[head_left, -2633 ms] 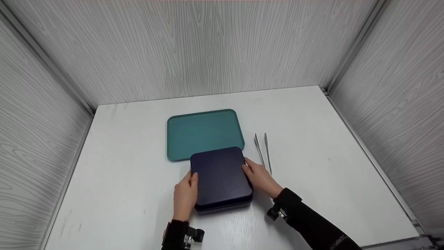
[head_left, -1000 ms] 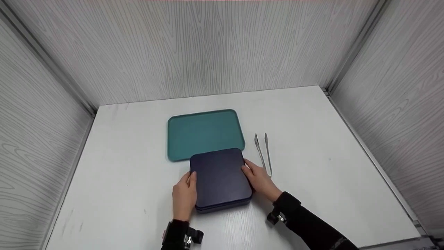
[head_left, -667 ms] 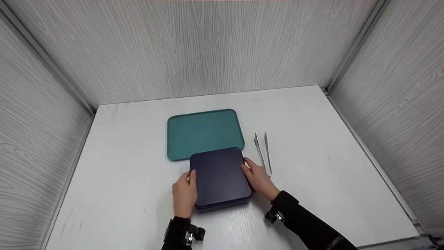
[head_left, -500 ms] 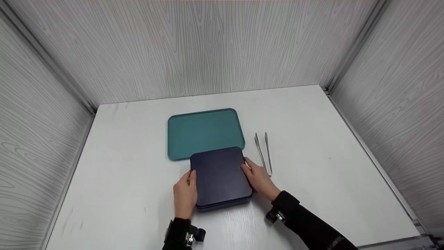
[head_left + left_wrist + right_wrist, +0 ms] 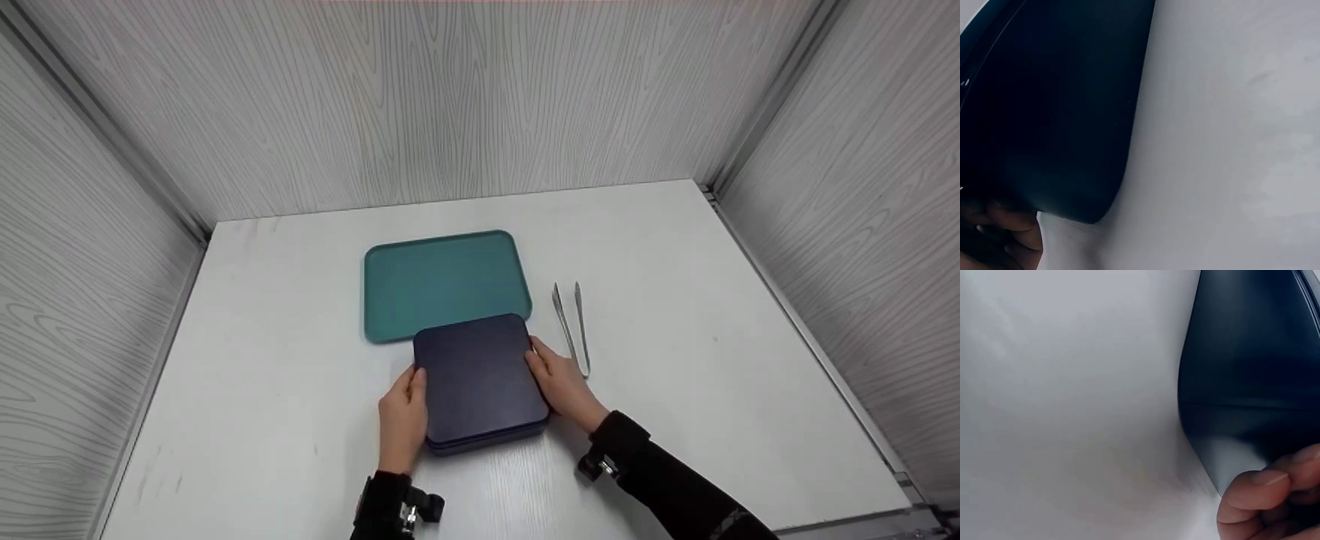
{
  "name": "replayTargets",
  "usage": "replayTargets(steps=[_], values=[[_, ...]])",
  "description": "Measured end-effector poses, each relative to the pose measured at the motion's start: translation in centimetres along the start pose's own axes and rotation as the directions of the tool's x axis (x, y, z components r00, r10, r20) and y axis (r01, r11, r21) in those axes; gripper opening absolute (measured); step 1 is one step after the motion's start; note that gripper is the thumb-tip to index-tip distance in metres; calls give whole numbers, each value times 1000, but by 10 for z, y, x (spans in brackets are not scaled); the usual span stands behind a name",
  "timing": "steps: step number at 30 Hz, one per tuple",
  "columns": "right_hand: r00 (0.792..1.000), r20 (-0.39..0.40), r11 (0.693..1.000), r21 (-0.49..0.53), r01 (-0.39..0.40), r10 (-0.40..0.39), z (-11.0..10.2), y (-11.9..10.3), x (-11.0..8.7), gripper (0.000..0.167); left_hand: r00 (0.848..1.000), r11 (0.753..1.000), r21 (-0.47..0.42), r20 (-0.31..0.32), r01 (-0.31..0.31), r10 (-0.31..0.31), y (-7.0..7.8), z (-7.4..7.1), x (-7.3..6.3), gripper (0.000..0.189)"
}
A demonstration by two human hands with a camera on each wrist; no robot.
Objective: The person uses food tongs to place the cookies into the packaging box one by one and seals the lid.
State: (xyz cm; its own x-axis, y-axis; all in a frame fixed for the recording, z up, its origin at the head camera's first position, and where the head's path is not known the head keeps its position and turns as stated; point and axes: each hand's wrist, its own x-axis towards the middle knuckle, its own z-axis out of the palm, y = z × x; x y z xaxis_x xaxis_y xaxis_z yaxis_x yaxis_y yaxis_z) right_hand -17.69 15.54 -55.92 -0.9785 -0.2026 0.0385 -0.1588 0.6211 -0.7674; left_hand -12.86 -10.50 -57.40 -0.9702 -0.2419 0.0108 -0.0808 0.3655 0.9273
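Observation:
A navy tin box [image 5: 480,379] with a rounded-corner lid sits on the white table, lid on top. My left hand [image 5: 403,421] grips its left side, thumb along the lid edge; the left wrist view shows curled fingers [image 5: 1019,225] by the dark side wall [image 5: 1067,112]. On the opposite side my right hand [image 5: 566,386] holds the box, thumb at the lid's edge and the other fingers down the side. In the right wrist view, its fingertips [image 5: 1261,492] are against the wall near a corner. The inside of the box is hidden.
A teal tray [image 5: 442,281] lies just behind the box, close to its far edge. Metal tongs [image 5: 581,330] rest to the right of the tray, near my right hand. Pale wood-grain walls [image 5: 450,105] enclose the table at the back and both sides.
Since the oldest frame the lid has come down slightly and sits closer on the base. Both hands have kept their hold; the later frames differ only by a small view shift.

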Motion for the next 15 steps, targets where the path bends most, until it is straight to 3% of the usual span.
replayTargets(steps=[7, 11, 13, 15], values=[[999, 35, 997, 73, -38, 36, -4, 0, 0, 54, 999, 1000, -4, 35, 24, -24, -1, -4, -1, 55], [999, -47, 1000, -16, 26, -27, -9, -3, -1, 52, 1000, 997, 71, -13, 29, -28, 2, -7, -3, 56], [989, -103, 988, -125, 93, -106, -12, -6, 0, 49, 997, 989, 145, -65, -22, 31, 8, -8, -5, 54], [969, -133, 955, -244, 169, -206, -14, -10, 0, 47, 981, 961, 243, -108, -133, 163, 16, -9, -5, 50]])
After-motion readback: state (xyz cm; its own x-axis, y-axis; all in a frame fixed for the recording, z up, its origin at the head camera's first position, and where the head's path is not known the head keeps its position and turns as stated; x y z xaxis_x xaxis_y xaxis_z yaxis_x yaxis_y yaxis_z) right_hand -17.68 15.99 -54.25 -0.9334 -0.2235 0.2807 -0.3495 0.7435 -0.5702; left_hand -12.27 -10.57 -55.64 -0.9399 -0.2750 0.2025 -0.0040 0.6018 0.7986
